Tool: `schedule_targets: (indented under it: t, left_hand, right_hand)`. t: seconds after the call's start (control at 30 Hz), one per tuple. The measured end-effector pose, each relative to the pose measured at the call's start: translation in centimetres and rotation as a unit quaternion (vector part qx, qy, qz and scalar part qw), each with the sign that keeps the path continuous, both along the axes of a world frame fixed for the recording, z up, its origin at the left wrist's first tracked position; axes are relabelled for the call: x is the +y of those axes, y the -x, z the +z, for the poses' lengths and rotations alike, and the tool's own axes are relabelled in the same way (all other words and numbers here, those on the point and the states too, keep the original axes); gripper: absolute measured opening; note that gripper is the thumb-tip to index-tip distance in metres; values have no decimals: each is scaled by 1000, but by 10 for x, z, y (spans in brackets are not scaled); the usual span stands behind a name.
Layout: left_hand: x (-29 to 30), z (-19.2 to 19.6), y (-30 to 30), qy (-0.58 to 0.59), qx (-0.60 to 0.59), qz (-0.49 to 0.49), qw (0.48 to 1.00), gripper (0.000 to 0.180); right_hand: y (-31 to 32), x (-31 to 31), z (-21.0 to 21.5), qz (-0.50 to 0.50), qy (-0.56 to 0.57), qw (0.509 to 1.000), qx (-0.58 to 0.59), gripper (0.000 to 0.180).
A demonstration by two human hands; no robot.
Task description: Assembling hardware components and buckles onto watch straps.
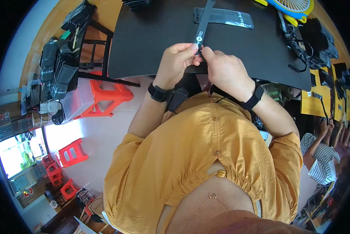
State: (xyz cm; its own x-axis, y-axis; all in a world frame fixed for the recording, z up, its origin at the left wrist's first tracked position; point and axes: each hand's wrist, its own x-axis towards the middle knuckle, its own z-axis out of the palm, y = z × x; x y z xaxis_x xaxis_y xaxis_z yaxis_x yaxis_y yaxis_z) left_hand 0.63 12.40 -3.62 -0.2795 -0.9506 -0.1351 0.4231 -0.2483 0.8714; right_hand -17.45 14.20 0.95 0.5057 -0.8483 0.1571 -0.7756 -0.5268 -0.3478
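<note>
Pinching the strap end at the table edge

Holding the near end of a long black strap [203,23] between both hands, we work right at the front edge of the black table [143,43]. Our left hand [177,58] curls around the strap end, thumb and forefinger pressed together just under a small silver fitting [199,38] that sits on the strap. Our right hand [223,68] closes in from the other side, its fingertips meeting the left ones at the same spot, so both hands are clenched on that one small piece. The strap runs straight away from our fingers across the table, crossing a flat bundle of similar straps [229,17] that lies well beyond our hands.

To do this well, we judge that the grip should stay close to the fitting, so the strap cannot twist between the two pinches. We keep the far length lying flat and straight, letting the table carry its weight. What our fingertips do underneath is hidden, so we cannot tell whether anything is being threaded. Both wrists wear black bands [158,93], clear of the work.
</note>
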Motion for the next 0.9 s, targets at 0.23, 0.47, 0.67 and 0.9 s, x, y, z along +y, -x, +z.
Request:
schedule_targets:
  t: [0.23, 0.47, 0.67, 0.9]
  left_hand:
    - [5, 3, 8, 26, 11, 60, 998, 24]
    - [7, 2, 5, 22, 35, 35, 999, 19]
    - [4, 1, 3, 0, 69, 67, 995, 17]
    - [5, 0, 10, -14, 137, 14, 990, 22]
  right_hand:
    - [8, -9, -13, 16, -10, 997, -78, 17]
    - [18, -11, 4, -12, -362, 888, -283, 20]
    - [18, -5, -4, -33, -190, 936, -294, 17]
    - [8, -8, -13, -101, -302, 812, -490, 16]
